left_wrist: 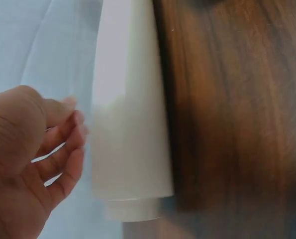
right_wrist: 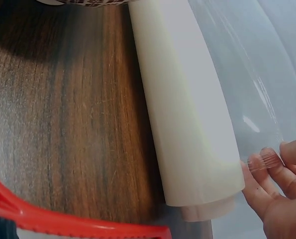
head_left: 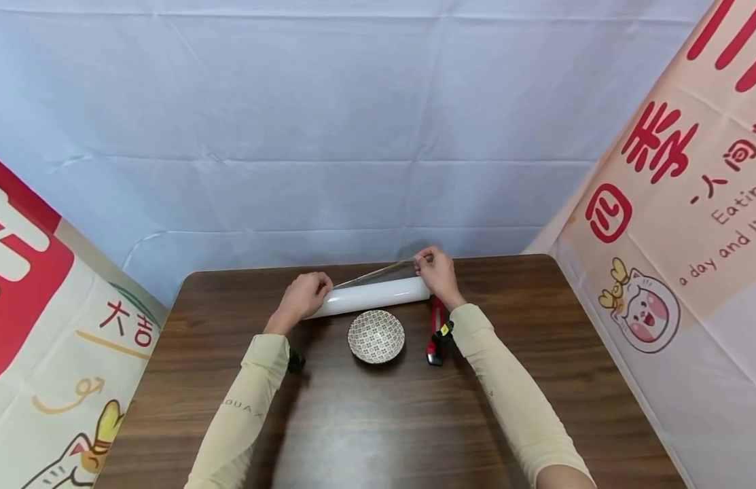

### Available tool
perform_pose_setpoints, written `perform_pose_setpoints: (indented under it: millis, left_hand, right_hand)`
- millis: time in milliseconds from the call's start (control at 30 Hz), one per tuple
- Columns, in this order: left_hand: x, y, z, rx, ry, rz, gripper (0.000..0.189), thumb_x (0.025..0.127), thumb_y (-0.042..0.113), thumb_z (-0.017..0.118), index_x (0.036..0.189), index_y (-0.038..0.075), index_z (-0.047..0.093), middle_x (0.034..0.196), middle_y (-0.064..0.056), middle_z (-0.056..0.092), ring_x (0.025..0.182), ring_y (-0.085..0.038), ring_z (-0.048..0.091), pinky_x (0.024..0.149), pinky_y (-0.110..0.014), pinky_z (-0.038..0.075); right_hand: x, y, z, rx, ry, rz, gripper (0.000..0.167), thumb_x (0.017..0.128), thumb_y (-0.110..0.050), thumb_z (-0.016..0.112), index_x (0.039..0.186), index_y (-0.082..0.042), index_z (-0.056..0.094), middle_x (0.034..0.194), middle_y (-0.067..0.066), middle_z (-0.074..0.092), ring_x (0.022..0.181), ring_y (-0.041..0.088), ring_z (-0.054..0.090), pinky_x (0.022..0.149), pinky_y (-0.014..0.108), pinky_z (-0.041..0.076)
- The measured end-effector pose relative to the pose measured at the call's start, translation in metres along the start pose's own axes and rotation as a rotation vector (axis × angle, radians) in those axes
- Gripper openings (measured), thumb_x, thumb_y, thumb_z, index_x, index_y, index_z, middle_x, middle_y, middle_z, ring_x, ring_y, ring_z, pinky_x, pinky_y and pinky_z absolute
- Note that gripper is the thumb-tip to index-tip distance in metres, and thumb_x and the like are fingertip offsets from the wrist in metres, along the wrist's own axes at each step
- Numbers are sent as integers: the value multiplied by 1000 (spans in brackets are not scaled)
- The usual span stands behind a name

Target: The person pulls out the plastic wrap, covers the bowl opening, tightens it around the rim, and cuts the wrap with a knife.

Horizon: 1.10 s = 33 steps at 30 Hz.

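A white roll of cling film point(head_left: 371, 297) lies across the far middle of the dark wooden table point(head_left: 365, 421). My left hand point(head_left: 306, 293) is curled at the roll's left end, and my right hand point(head_left: 433, 265) is at its right end. A clear sheet of film point(head_left: 378, 274) stretches between the two hands, lifted just behind the roll. In the right wrist view my right hand point(right_wrist: 277, 169) pinches the film's edge beside the roll point(right_wrist: 187, 109). The left wrist view shows my left hand point(left_wrist: 63, 144), fingers curled against the film next to the roll point(left_wrist: 130, 124).
A small patterned bowl point(head_left: 375, 335) stands just in front of the roll. A red-handled cutter point(head_left: 437, 329) lies to the bowl's right, under my right forearm, and shows again as the cutter point(right_wrist: 63, 216) in the right wrist view. Cloth backdrops and printed banners surround the table.
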<state>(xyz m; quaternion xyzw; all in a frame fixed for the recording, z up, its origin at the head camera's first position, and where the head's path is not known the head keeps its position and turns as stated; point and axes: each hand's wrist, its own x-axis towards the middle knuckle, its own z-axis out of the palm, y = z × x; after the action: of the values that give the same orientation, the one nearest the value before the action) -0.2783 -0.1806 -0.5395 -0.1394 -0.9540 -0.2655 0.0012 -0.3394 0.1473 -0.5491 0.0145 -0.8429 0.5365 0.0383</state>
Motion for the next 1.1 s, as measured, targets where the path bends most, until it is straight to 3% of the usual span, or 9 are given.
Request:
perform_pose_setpoints:
  millis: [167,300,467,533,767,967,1100]
  left_hand:
    - [-9,-5,7,-122,11,-66,23,104,23,67,118,6,74,107,-11,74,95,-24,67,87,-42,56]
    - [-22,-17,1,-93,1,-39,31,96,25,79,121,5,77,111,-12,72,107,-31,68,93,-47,58]
    - [-32,-28,-3,-87,67,-9,15,99,19,75,107,8,82,106,-9,73,99,-28,72,85,-44,62]
    - [-33,-29,-2,-68,77,1,14,101,18,72,104,8,81,105,-9,72,95,-26,71,82,-42,61]
    - [-31,-23,4,143,47,65,19,106,21,65,107,4,72,108,-13,67,97,-29,60,84,-44,55]
    - [-30,-20,4,6,13,-12,15,105,20,67,103,6,73,115,-15,62,96,-27,56,85,-45,52]
    - [-29,-21,7,15,3,12,18,107,15,61,102,4,74,116,-17,63,103,-30,58,91,-48,52]
  right_hand:
    - [-1,0,0,9,-7,12,18,108,-17,60,111,0,65,102,20,70,92,36,74,76,29,62]
    - [-1,0,0,11,-8,16,18,107,-17,61,110,0,65,101,20,70,91,37,74,76,31,62]
    - [0,1,1,2,7,4,17,107,-17,62,108,0,66,99,18,71,87,29,74,76,30,63]
    - [1,1,1,4,11,5,17,106,-17,63,107,0,66,99,18,71,86,27,74,76,29,63]
    - [1,-2,0,7,6,20,16,106,-15,62,107,0,67,99,18,71,84,22,72,75,28,63]
    - [0,-3,0,2,11,21,16,106,-15,62,107,0,67,101,19,72,88,29,75,75,28,62]
    - [0,-2,1,-5,16,19,17,106,-15,62,107,1,67,101,20,73,88,29,75,75,27,61]
